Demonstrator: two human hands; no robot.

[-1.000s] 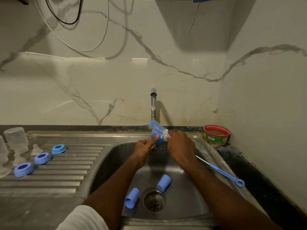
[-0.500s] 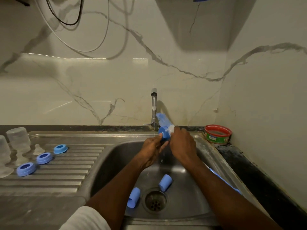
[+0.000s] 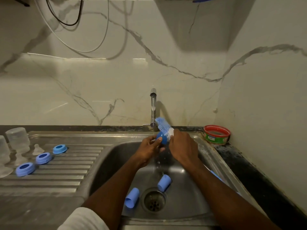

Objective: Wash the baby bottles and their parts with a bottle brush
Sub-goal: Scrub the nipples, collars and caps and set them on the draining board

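Observation:
Over the steel sink (image 3: 191, 206), under running water from the tap (image 3: 153, 103), my left hand (image 3: 149, 149) pinches a blue bottle cap (image 3: 162, 137). My right hand (image 3: 181, 146) grips the bottle brush (image 3: 163, 125) just below its blue and white bristles, which point up and left beside the cap. The brush's blue handle (image 3: 215, 175) shows behind my right forearm. Two more blue caps (image 3: 132, 197) (image 3: 164, 182) lie in the basin by the drain. On the drainboard sit three blue rings (image 3: 43, 158), a clear teat (image 3: 37, 148) and upturned clear bottles (image 3: 18, 140).
A red-rimmed round tub (image 3: 216, 134) stands on the dark counter at the back right corner. Marble walls close in behind and to the right. Cables hang at the upper left. The drain (image 3: 153, 200) is in the basin's middle.
My hands and the brush rose slightly toward the tap, and the brush head swung from pointing left to pointing up-left. The cap turned in my left hand.

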